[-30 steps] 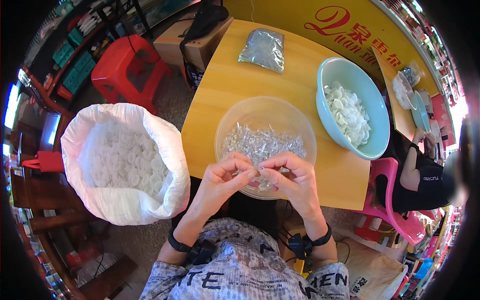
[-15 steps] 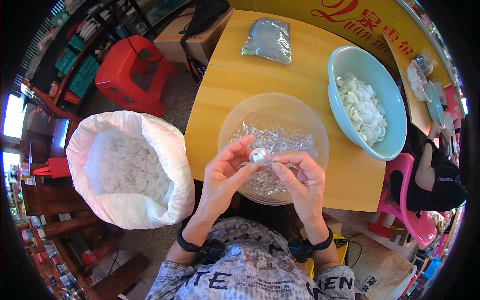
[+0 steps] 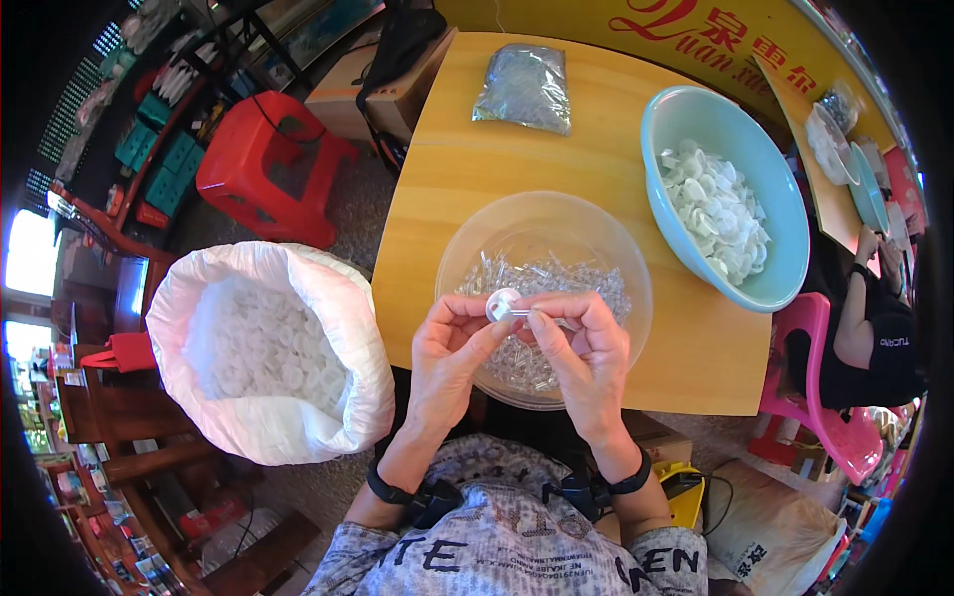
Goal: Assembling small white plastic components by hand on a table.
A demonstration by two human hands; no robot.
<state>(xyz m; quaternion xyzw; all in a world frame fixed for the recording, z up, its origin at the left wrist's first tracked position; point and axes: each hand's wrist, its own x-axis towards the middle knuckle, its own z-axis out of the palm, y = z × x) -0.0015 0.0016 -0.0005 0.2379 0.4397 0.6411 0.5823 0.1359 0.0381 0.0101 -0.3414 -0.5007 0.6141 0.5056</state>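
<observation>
Between the thumb and fingers of my left hand (image 3: 444,353) is a small round white plastic disc (image 3: 503,303), tilted toward me. My right hand (image 3: 586,348) pinches a thin clear plastic tube (image 3: 519,313), whose tip touches or nearly touches the disc. Both hands are held above a translucent round tub (image 3: 452,234), which contains a heap of short clear plastic tubes (image 3: 556,275). To the right, a light blue basin (image 3: 661,111) is partly filled with white discs (image 3: 711,204). On the left stands a white sack (image 3: 343,437), its rim rolled down, full of whitish plastic pieces (image 3: 268,343).
A sealed clear bag (image 3: 524,87) lies at the far side of the yellow wooden table (image 3: 437,164). A red stool (image 3: 268,164) and a cardboard box (image 3: 393,99) stand beyond the sack. At right, another person (image 3: 865,338) sits by a pink chair (image 3: 817,387).
My hands have drawn closer together, bringing the tube up to the disc. My left fingers, spread before, have folded in around the disc. The whole view has shifted slightly.
</observation>
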